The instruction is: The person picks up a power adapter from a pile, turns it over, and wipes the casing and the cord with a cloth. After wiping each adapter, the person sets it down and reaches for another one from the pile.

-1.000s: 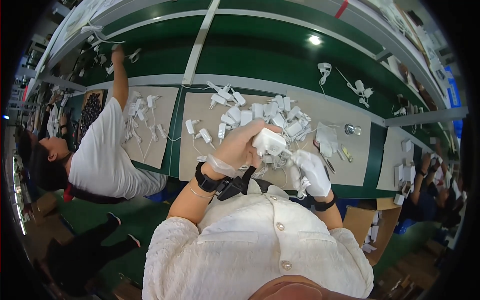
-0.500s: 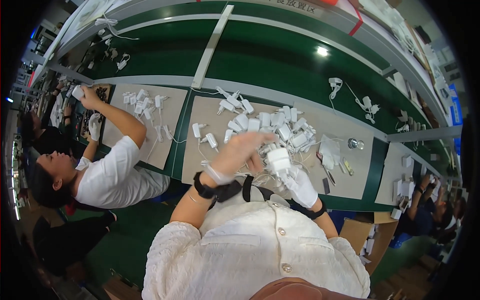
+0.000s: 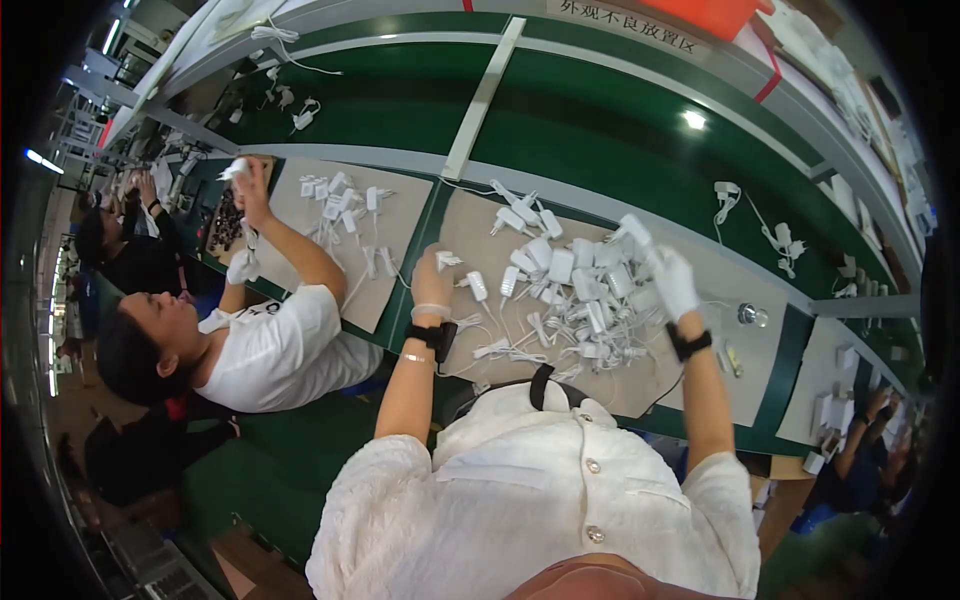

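Observation:
A loose pile of white plug-in power adapters [image 3: 575,270] with white cables covers the middle of the mat in front of me. My left hand [image 3: 432,285] is at the pile's left edge, fingers curled over a white power adapter [image 3: 447,260] that it mostly hides. Beside that hand lies another adapter [image 3: 477,287] with its cable trailing toward me. My right hand [image 3: 672,283], in a white glove, reaches over the right side of the pile. Its fingers close on a white power adapter [image 3: 632,230], held tilted above the others.
The beige mat [image 3: 460,225] lies on a green bench. A round metal-and-clear object [image 3: 752,315] stands at its right. Two corded adapters [image 3: 785,240] rest against the green back panel. At left, a co-worker [image 3: 270,340] handles white parts beside another adapter heap [image 3: 335,200].
My hands have parted from in front of my chest. The left went to the pile's left edge, the right outward and forward to its right side. The view has shifted somewhat.

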The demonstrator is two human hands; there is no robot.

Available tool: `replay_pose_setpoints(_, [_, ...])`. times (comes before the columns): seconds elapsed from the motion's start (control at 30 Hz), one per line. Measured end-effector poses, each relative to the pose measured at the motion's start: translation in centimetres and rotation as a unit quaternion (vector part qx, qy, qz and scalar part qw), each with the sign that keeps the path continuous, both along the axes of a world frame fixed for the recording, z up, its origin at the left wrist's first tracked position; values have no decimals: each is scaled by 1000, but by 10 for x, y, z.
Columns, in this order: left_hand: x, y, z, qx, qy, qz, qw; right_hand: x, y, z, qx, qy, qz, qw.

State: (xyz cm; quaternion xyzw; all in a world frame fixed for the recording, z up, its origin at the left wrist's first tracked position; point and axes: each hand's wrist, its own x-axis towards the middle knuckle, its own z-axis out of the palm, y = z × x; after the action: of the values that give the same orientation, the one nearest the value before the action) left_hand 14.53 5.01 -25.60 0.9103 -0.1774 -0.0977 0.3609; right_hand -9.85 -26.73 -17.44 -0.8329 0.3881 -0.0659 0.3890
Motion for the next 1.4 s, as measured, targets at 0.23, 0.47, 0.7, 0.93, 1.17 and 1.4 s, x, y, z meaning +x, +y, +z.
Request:
replay_pose_setpoints(0.23, [-30, -1, 99, -189, 156, -126, 961, 24, -113, -55, -215, 101, -35, 971])
replay_pose_setpoints(0.47, [-81, -27, 190, -450, 475, -267, 707, 32, 61, 44, 177, -188, 135, 956])
replay_pose_setpoints(0.7, [-89, -54, 194, -471, 589, -250, 607, -17, 156, 141, 414, -173, 112, 887])
replay_pose_setpoints(0.93, [-111, -76, 205, -486, 660, -215, 532, -30, 146, 158, 478, -130, 56, 867])
replay_pose_setpoints(1.17, [-116, -78, 207, -443, 572, -232, 650, -50, 128, 129, 815, -300, -15, 495])
replay_pose_setpoints(1.4, [-118, -86, 208, -229, 494, -165, 823, -50, 122, 147, 583, -157, 15, 797])
